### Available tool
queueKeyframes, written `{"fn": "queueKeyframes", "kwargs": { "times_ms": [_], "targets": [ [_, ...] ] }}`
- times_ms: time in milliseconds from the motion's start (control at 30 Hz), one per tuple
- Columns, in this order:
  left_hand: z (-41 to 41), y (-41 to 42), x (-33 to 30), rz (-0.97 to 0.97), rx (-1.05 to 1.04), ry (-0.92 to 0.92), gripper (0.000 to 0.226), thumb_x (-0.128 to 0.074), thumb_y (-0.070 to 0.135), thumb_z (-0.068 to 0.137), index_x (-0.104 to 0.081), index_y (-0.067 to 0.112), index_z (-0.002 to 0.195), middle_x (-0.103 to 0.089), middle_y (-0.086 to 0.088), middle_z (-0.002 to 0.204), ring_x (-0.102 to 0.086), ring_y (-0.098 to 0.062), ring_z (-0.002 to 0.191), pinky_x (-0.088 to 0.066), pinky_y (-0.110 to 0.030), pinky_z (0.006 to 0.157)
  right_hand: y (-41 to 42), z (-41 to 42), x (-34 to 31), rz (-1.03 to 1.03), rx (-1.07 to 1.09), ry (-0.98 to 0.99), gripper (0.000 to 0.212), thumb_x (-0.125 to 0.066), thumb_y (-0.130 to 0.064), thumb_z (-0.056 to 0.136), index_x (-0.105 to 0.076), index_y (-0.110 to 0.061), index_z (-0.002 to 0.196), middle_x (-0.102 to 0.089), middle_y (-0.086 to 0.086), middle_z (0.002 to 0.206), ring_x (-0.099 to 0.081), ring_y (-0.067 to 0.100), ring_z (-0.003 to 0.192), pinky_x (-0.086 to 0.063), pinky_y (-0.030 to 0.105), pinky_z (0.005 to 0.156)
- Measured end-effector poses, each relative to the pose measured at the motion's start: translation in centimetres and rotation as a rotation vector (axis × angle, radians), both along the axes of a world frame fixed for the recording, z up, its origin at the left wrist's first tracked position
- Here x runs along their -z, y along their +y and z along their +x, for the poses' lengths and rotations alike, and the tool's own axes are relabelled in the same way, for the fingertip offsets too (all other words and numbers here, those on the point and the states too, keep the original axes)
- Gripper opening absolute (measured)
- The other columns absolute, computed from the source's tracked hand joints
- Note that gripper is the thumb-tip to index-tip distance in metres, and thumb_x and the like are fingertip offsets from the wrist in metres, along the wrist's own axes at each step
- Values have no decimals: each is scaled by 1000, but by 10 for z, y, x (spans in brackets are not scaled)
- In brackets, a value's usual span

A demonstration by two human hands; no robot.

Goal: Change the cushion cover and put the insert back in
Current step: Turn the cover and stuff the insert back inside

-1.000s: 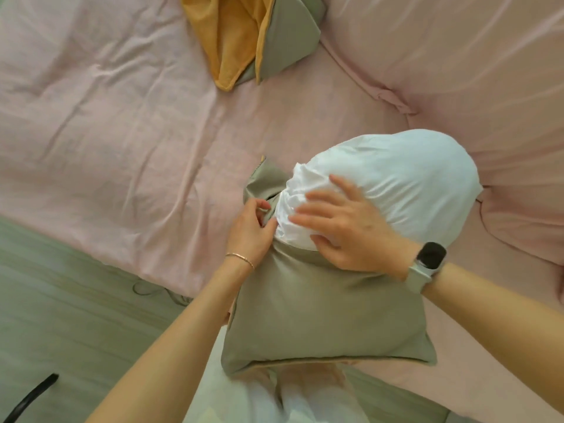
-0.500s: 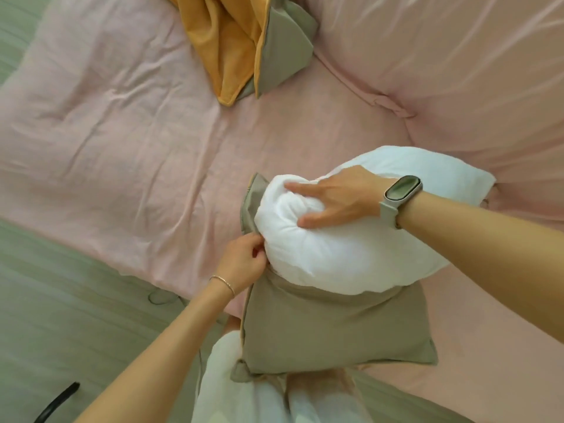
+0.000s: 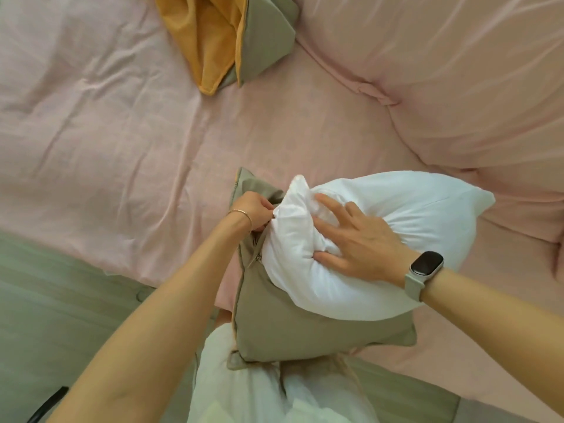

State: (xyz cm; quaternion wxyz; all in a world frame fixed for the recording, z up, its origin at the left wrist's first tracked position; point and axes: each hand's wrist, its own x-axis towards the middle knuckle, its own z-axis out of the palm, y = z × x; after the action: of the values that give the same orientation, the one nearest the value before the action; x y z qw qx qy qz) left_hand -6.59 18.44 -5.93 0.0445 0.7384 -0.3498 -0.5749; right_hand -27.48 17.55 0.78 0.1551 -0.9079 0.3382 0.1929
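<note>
White insert (image 3: pixel 366 239): half inside grey cover (image 3: pixel 305 331), on pink bed (image 3: pixel 122 148); left hand (image 3: pixel 253 209) grip pinches cover edge, right hand (image 3: pixel 360 242) grip clutches insert

insert (image 3: pixel 381 239): lower part hidden inside taupe cover (image 3: pixel 305 331) | orange-and-taupe cover (image 3: pixel 232 35): cut by top edge | left hand (image 3: pixel 253 209): fingertips hidden between cover and insert

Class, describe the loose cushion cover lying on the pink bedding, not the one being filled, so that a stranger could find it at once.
Start from the pink bedding that fills most of the view and look to its far edge, top centre. There lies a crumpled, empty cushion cover, apart from both hands. Unlike the plain taupe cover holding the white insert, it shows a mustard-yellow face beside a taupe one.
</note>
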Motion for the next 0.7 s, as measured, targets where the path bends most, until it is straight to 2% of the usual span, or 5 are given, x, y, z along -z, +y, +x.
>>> {"fn": "queueKeyframes", "kwargs": {
  "times_ms": [167, 333, 467, 600, 700],
  "targets": [
    [5, 0, -5, 103, 285, -1, 18, -55, 16, 87, -63, 9, 72, -55, -6, 71, -49, -20, 70, -42, -25, 63, 4, 13, 7, 48, -82, -130, 68, -31, -59, 85, -9, -38, 146, -27, 1, 152, -53, 23, 82, -23, 21, 42],
    [3, 10, -3, 196, 95, 244, 15, -58, 14, 78, -50, 9, 67, -33, -3, 58, -28, -15, 51, -25, -24, 48, 14, 4, 7, 112, -121, -27, 61, -16, -57, 85, -18, -40, 144, -51, -4, 126, -55, 24, 96, -24, 22, 46],
    [15, 12, -6, 235, -33, 500, 22, -62, 14, 87, -53, 10, 67, -39, -2, 61, -33, -11, 51, -28, -20, 50, 28, 5, 11, 163, -153, -4, 69, -7, -55, 82, -33, -29, 141, -53, -4, 128, -57, 24, 103, -38, 29, 59],
    [20, 14, -11, 162, 32, 481, 20, -63, 22, 87, -57, 11, 70, -38, -3, 66, -30, -11, 54, -25, -22, 51, 33, 16, 20, 216, -154, -9, 53, -20, -48, 96, -17, -28, 146, -38, -4, 143, -51, 23, 116, -48, 36, 78],
    [22, 16, -14, 108, 62, 393, 14, -67, 22, 84, -58, 13, 77, -42, -3, 66, -32, -10, 52, -28, -18, 47, 33, 28, 25, 214, -129, -15, 52, -21, -47, 97, -16, -28, 146, -38, -5, 144, -54, 23, 111, -48, 35, 74]
  ]
}}
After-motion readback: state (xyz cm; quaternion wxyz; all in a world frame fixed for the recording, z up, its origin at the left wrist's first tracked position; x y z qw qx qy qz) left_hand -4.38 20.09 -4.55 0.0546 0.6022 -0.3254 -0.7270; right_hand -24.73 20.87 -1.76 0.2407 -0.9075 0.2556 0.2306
